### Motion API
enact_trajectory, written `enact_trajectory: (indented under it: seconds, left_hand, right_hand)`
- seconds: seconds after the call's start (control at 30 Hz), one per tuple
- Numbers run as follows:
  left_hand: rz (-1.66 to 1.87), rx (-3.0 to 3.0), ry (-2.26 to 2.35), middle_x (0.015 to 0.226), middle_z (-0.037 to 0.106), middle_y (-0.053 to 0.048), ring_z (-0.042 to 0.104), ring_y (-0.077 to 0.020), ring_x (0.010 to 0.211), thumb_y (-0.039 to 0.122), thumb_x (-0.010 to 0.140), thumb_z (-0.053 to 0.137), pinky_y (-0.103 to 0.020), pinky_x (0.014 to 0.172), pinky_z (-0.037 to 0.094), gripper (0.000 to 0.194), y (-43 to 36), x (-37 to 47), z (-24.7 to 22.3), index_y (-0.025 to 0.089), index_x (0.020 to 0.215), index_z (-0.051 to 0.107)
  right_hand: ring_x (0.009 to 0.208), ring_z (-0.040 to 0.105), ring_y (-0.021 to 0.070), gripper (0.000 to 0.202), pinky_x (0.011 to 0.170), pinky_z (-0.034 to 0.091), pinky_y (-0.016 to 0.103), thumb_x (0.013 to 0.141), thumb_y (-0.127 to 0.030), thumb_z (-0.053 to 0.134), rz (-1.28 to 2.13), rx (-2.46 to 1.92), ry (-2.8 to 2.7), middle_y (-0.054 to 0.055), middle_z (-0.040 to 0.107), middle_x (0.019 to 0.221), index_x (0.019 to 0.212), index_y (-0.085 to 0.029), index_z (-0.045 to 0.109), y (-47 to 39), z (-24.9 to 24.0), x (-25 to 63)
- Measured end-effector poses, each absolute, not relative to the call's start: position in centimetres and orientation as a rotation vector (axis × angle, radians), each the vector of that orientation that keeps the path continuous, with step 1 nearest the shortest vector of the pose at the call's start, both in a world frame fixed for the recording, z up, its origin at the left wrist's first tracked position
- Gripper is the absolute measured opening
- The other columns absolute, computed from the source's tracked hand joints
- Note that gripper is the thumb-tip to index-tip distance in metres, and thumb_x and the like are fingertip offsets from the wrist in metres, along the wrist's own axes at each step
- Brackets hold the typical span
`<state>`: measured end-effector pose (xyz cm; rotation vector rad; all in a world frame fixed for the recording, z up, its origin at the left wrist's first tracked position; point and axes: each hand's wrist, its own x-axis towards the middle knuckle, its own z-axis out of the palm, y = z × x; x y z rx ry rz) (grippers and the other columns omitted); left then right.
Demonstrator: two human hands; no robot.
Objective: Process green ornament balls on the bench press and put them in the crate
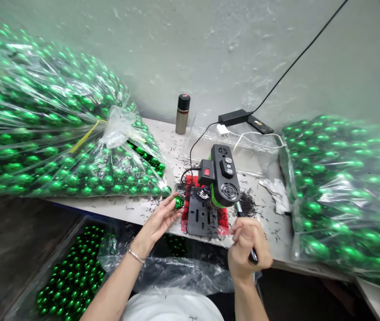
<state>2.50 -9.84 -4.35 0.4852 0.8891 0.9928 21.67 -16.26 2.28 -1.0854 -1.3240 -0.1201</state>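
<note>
My left hand (161, 219) pinches a small shiny green ball (178, 202) at its fingertips, just left of the small bench drill press (222, 177). The press is black with a green body and a red switch, and stands on a slotted black base plate (202, 218) over a red mat. My right hand (247, 249) is closed around the black lever handle (253, 256) that slants down from the machine's right side. Black shavings lie scattered around the base.
A huge clear bag of green balls (42, 129) fills the left of the table, another bag (346, 191) the right. Below left, a bin (72, 276) holds more balls. At the back stand a spray can (182, 114), a power adapter (234, 117) and cables. A white rag (278, 191) lies right.
</note>
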Motion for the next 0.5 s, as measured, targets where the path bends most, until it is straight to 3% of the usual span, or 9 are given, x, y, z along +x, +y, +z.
enact_trajectory:
  seconds: [0.1, 0.23, 0.33, 0.5]
  left_hand:
    - [1.010, 0.519, 0.930, 0.102, 0.073, -0.007, 0.073, -0.0153, 0.083, 0.034, 0.087, 0.069, -0.025, 0.075, 0.060, 0.036, -10.1, 3.8, -4.8, 0.021, 0.121, 0.066]
    - [1.026, 0.810, 1.096, 0.111, 0.073, -0.008, 0.071, -0.0179, 0.092, 0.037, 0.080, 0.075, -0.031, 0.085, 0.058, 0.046, -10.2, 6.1, -5.8, 0.019, 0.121, 0.067]
    - [1.055, 1.094, 1.208, 0.118, 0.072, -0.008, 0.067, -0.0211, 0.105, 0.036, 0.081, 0.073, -0.036, 0.095, 0.053, 0.041, -10.5, 7.8, -6.6, 0.019, 0.119, 0.069]
    - [1.077, 1.633, 1.388, 0.107, 0.075, -0.006, 0.066, -0.0247, 0.102, 0.034, 0.083, 0.071, -0.044, 0.100, 0.047, 0.033, -11.1, 9.2, -7.5, 0.024, 0.114, 0.071]
  right_hand:
    - [0.057, 0.051, 0.0102, 0.032, 0.053, 0.037, 0.026, 0.091, -0.007, 0.044, -0.113, -1.086, -1.331, -0.001, 0.052, 0.063, 0.062, -0.019, 0.044, -16.4, 2.2, 21.7]
    - [0.060, 0.051, 0.0100, 0.030, 0.055, 0.039, 0.026, 0.091, -0.007, 0.044, -0.088, -1.071, -1.346, -0.001, 0.052, 0.065, 0.064, -0.019, 0.045, -16.4, 2.0, 21.7]
    - [0.062, 0.052, 0.0101, 0.028, 0.056, 0.041, 0.026, 0.090, -0.006, 0.046, -0.072, -1.046, -1.376, -0.002, 0.050, 0.065, 0.066, -0.019, 0.045, -16.5, 1.9, 21.8]
    - [0.063, 0.052, 0.0098, 0.026, 0.057, 0.041, 0.025, 0.090, -0.005, 0.046, -0.039, -1.038, -1.405, -0.002, 0.050, 0.066, 0.068, -0.019, 0.046, -16.7, 1.7, 21.9]
